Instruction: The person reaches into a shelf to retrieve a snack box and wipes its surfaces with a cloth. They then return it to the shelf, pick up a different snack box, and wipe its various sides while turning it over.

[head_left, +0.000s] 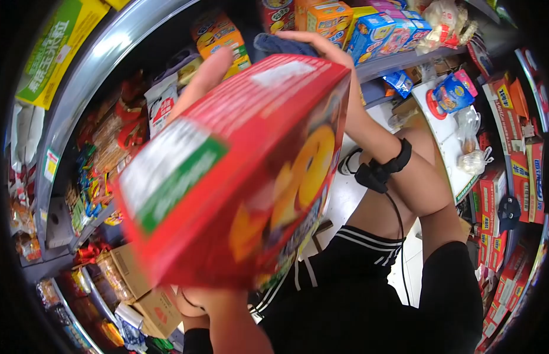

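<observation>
A large red box (227, 171), blurred and close to the camera, fills the middle of the view. Its top carries white print and a green-and-white label; yellow ring-shaped snacks are pictured on its side. My left hand (194, 298) grips the box from beneath and behind; most of it is hidden, and what seems its finger shows past the far edge. Behind the box's upper right edge, my right hand (327, 47) has its fingers closed over a blue-grey cloth (283, 45). A black strap (383, 170) with a cable is on my right forearm.
Orange and blue snack boxes (371, 36) line the shelf ahead. Bagged snacks (112, 141) crowd the left shelves, above open cardboard boxes (156, 312). On the right, a white surface (442, 133) bears packets, beside stacked red cartons (492, 194). My bare knees are below.
</observation>
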`<action>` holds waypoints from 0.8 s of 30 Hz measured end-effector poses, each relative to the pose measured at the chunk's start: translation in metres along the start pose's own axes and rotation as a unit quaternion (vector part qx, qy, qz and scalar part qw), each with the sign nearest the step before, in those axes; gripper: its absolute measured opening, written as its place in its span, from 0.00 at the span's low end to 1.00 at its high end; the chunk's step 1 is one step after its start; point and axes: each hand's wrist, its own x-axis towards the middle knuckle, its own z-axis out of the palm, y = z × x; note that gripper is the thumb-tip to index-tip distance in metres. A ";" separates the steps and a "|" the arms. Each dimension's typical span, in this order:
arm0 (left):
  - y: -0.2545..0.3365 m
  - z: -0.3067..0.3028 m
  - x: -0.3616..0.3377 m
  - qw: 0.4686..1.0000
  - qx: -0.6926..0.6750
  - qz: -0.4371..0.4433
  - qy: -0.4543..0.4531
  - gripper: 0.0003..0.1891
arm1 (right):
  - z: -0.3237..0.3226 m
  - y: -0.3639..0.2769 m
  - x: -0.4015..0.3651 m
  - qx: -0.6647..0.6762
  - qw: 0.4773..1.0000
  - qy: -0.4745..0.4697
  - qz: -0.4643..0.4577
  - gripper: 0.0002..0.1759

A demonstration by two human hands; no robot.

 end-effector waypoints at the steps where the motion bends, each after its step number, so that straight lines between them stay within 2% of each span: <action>1: 0.003 0.002 0.000 1.000 0.004 0.012 0.002 0.41 | -0.001 0.002 0.000 -0.008 1.000 0.002 -0.002 0.26; 9: 0.006 -0.006 -0.003 0.998 0.020 0.063 0.013 0.46 | 0.003 0.011 -0.007 0.027 0.999 -0.016 0.023 0.27; 11: 0.006 -0.008 -0.004 0.997 0.024 0.069 0.014 0.47 | -0.001 0.010 -0.010 -0.088 0.994 -0.031 -0.055 0.27; 12: 0.006 -0.008 -0.005 0.997 0.026 0.073 0.015 0.48 | -0.005 0.005 -0.012 -0.088 0.994 -0.065 -0.009 0.33; 15: 0.007 -0.011 -0.007 0.996 0.033 0.081 0.016 0.49 | -0.003 0.007 -0.011 -0.068 0.996 -0.060 0.013 0.33; 16: 0.007 -0.012 -0.007 0.996 0.036 0.084 0.017 0.50 | -0.002 0.008 -0.011 -0.067 0.996 -0.061 0.014 0.33; 17: 0.008 -0.012 -0.007 0.995 0.039 0.085 0.019 0.50 | 0.001 0.009 -0.011 -0.047 0.998 -0.045 -0.007 0.28; 19: 0.006 -0.013 -0.007 0.995 0.042 0.088 0.019 0.52 | 0.004 0.009 -0.011 -0.028 0.999 -0.030 -0.028 0.27; 21: 0.005 -0.013 -0.008 0.995 0.040 0.091 0.019 0.53 | 0.000 0.005 -0.011 -0.071 0.995 -0.063 0.000 0.34; 22: 0.005 -0.012 -0.008 0.995 0.040 0.092 0.019 0.53 | 0.000 0.007 -0.010 -0.076 0.995 -0.062 0.001 0.34; 24: 0.003 -0.014 -0.008 0.994 0.042 0.096 0.018 0.54 | 0.004 0.014 -0.008 -0.016 0.999 -0.034 -0.014 0.27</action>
